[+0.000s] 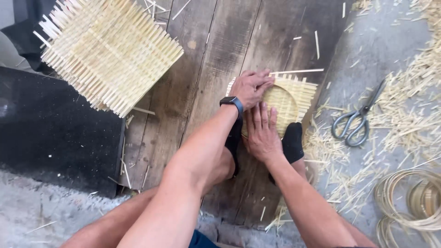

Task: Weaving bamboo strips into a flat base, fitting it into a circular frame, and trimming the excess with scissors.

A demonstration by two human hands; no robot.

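The left hand (pixel 251 87) lies flat and open-palmed on the far edge of a small woven bamboo mat (pixel 287 103), fingers spread and pressing rather than gripping; a dark watch (pixel 231 102) sits on its wrist. The right hand (pixel 262 131) rests on the near edge of the same mat, fingers extended and pressing down, holding nothing closed. Two feet in black socks (pixel 292 142) pin the mat's near side against the wooden board (pixel 216 69) beneath it. Loose strip ends stick out past the mat's far and right sides. Up and to the left of the mat lies a bigger woven square (pixel 110 50), well apart from it. To the mat's right, on the grey floor (pixel 367 55), a pair of scissors (pixel 358 121) lies among trimmed shavings, and coiled bamboo rings (pixel 409 202) sit further right and nearer. As a judgement, uneven pressure from either palm could let the weave shift or spring loose, and the sharp strip ends could prick the fingers.
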